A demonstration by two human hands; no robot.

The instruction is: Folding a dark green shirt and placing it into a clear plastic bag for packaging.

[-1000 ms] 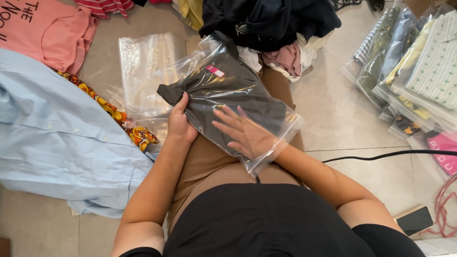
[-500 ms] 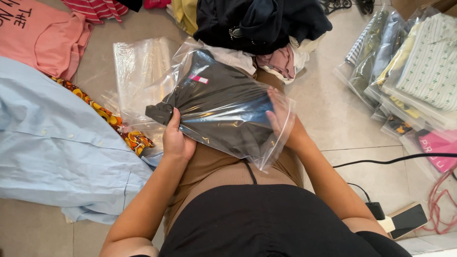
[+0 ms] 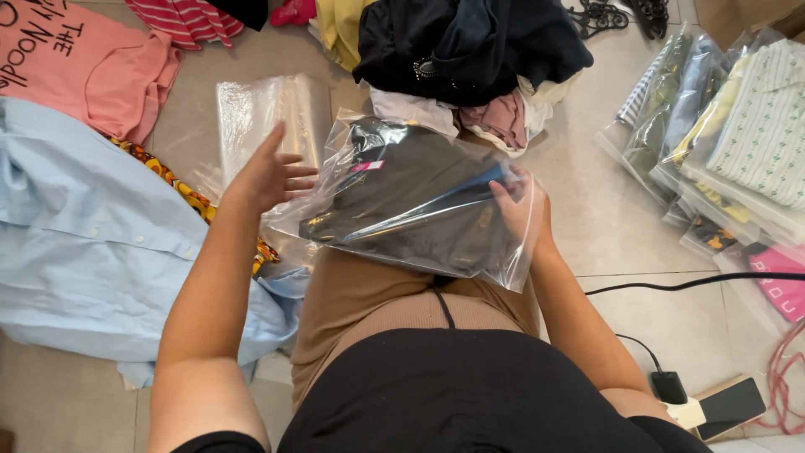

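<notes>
The right hand (image 3: 518, 210) pinched the right edge of a clear plastic bag (image 3: 419, 201) holding a folded black garment, which lay across the person's lap. The left hand (image 3: 270, 174) hovered open and empty just beside the bag's left end, above a stack of empty bags (image 3: 260, 113) on the floor.

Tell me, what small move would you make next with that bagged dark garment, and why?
Probably bring the left hand back onto the clear plastic bag. That hand hovers open beside its left edge, touching nothing, while only the right hand pinches the far side. The dark garment inside leaves the bag propped on the lap, so a second grip would steady it.
</notes>
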